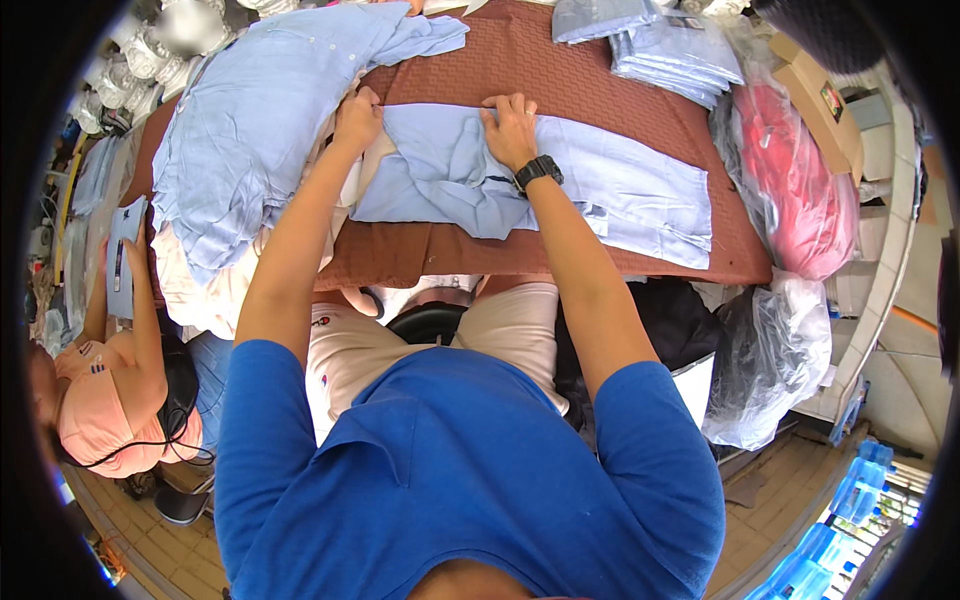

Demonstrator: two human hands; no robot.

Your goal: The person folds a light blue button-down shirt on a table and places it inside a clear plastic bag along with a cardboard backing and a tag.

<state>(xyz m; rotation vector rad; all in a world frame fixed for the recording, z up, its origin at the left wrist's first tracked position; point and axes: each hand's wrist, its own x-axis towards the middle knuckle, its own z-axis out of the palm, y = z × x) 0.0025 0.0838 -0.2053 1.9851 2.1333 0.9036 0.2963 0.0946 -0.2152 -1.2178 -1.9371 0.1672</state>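
A light blue shirt (450, 170) lies partly folded across the brown tablecloth in front of me. Its middle is rumpled, while the right part (640, 180) is spread flat in a long panel. My left hand (358, 122) is closed on the far left corner of the shirt, fingers pinched together. At the far edge, about the middle, my right hand (511, 130) has its fingers curled over the cloth and closed on it. A black watch is on that wrist. Bits of pale cloth show under my left wrist.
Unfolded light blue shirts (260, 110) are heaped at the left. Bagged folded shirts (670, 50) lie at the far right, near a plastic-wrapped red bundle (790, 180) and a cardboard box (820, 105). A person in a peach top (110, 400) holds a folded blue piece at the left.
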